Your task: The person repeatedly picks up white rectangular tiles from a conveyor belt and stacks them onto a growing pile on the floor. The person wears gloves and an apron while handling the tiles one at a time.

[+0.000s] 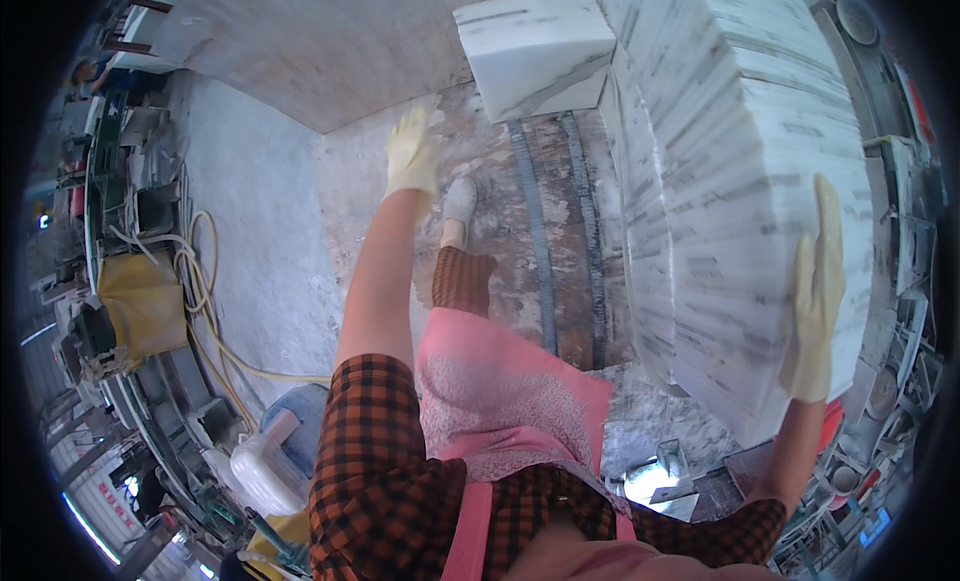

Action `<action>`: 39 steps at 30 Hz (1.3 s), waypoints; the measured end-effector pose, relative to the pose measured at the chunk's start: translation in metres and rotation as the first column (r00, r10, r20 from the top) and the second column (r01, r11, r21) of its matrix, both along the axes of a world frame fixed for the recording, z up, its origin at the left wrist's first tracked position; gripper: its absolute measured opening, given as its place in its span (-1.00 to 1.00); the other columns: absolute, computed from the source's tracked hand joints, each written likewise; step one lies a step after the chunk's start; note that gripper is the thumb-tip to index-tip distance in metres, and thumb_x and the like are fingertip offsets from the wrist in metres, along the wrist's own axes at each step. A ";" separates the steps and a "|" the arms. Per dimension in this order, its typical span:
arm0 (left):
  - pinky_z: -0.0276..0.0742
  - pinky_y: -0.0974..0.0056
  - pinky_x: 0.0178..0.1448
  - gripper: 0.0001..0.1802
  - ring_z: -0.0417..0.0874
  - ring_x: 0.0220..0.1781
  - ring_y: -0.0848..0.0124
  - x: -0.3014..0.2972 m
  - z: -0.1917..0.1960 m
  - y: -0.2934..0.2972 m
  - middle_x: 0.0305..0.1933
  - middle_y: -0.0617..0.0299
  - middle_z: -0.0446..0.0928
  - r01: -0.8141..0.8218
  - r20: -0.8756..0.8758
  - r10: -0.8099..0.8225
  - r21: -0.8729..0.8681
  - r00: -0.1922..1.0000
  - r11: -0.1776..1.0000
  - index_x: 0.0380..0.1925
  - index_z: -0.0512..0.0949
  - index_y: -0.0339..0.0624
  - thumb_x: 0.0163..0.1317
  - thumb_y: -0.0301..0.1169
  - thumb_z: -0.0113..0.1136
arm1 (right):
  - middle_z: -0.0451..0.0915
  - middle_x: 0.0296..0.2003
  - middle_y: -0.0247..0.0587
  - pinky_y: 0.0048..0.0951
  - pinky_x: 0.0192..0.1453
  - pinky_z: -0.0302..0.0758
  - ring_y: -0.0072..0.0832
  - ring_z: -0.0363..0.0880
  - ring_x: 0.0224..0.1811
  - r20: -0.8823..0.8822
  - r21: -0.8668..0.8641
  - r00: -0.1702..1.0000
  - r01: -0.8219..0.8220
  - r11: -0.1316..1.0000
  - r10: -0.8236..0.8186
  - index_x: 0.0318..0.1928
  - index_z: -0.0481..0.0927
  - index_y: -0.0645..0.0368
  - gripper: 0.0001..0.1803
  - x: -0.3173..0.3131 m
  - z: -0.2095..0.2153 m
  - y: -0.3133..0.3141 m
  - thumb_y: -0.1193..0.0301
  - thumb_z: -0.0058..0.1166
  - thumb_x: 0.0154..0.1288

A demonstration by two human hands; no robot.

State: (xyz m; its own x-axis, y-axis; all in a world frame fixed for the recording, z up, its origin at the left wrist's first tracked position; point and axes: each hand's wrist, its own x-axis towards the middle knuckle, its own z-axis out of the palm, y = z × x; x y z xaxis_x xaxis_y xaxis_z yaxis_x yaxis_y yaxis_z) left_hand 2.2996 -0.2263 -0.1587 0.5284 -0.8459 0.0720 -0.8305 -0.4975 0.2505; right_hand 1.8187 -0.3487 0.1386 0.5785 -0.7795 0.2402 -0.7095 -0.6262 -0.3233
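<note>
My right hand, in a cream rubber glove, lies along the outer side of a long row of white, grey-veined marble slabs. Its fingers are stretched out and holding nothing. My left hand, gloved the same way, is held out in front over the floor, touching nothing that I can see. Its fingers look extended, though slightly blurred. Ahead of it, a shorter group of white marble slabs stands against the row's far end.
Two grey strips run along the stained floor boards beside the slabs. My shoe is just right of my left hand. A brownish panel stands ahead. Farther left are a yellow hose, a yellow cover and machinery.
</note>
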 end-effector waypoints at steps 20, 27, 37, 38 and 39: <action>-0.09 -0.06 0.55 -0.36 0.14 0.51 0.03 0.017 -0.068 -0.174 0.49 -0.13 0.10 0.102 0.502 -0.244 0.293 0.830 0.951 0.39 0.05 -0.43 0.31 -0.48 -0.13 | 0.17 0.42 -0.02 -0.15 0.56 -0.15 -0.15 -0.01 0.52 -0.353 0.116 0.934 0.103 0.988 -0.056 0.38 0.25 0.25 -0.46 0.037 -0.023 -0.044 0.36 -0.19 0.44; -0.04 -0.01 0.51 -0.24 0.18 0.46 0.04 -0.018 0.014 -0.168 0.32 -0.10 0.33 0.051 0.311 -0.212 0.454 0.927 0.890 0.23 0.29 -0.35 -0.03 -0.33 0.23 | 0.37 0.31 -0.02 -0.13 0.54 -0.06 -0.16 0.20 0.44 -0.152 0.064 0.988 0.019 0.998 -0.009 0.28 0.41 0.20 -0.51 0.014 -0.024 -0.045 0.41 -0.06 0.35; 0.55 0.02 0.08 -0.55 0.65 0.08 0.10 -0.107 0.018 0.321 0.05 -0.02 0.61 -0.324 0.088 0.474 0.836 0.876 0.443 -0.04 0.64 -0.06 0.26 -0.07 -0.05 | 0.45 0.23 -0.08 -0.26 0.42 0.17 -0.16 0.31 0.32 0.173 -0.163 0.975 -0.108 0.981 0.136 0.23 0.44 0.19 -0.52 -0.011 -0.049 -0.046 0.26 0.00 0.37; 0.56 0.03 0.08 -0.51 0.64 0.10 0.10 -0.129 0.015 0.388 0.06 -0.07 0.60 -0.301 0.054 0.556 0.881 0.829 0.364 -0.05 0.64 -0.11 0.24 -0.02 -0.02 | 0.46 0.22 -0.10 -0.27 0.40 0.20 -0.16 0.33 0.31 0.211 -0.196 0.964 -0.118 0.974 0.160 0.23 0.44 0.18 -0.51 -0.013 -0.049 -0.044 0.23 0.01 0.37; 0.56 0.05 0.04 -0.47 0.66 0.05 0.10 -0.153 0.007 0.451 0.05 -0.07 0.60 -0.275 0.020 0.636 0.912 0.772 0.305 -0.06 0.64 -0.15 0.22 0.02 0.02 | 0.48 0.20 -0.09 -0.25 0.38 0.22 -0.14 0.36 0.25 0.221 -0.203 0.962 -0.118 0.972 0.163 0.21 0.46 0.17 -0.52 -0.013 -0.049 -0.042 0.22 0.00 0.37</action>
State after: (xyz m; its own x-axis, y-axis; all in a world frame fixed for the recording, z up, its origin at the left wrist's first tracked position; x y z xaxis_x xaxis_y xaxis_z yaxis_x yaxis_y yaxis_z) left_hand 2.1464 0.2242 -0.1512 0.6821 0.0266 -0.7308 -0.3604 -0.8573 -0.3676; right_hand 1.8052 -0.3912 0.0896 0.5887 -0.6229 0.5151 -0.5284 -0.7789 -0.3379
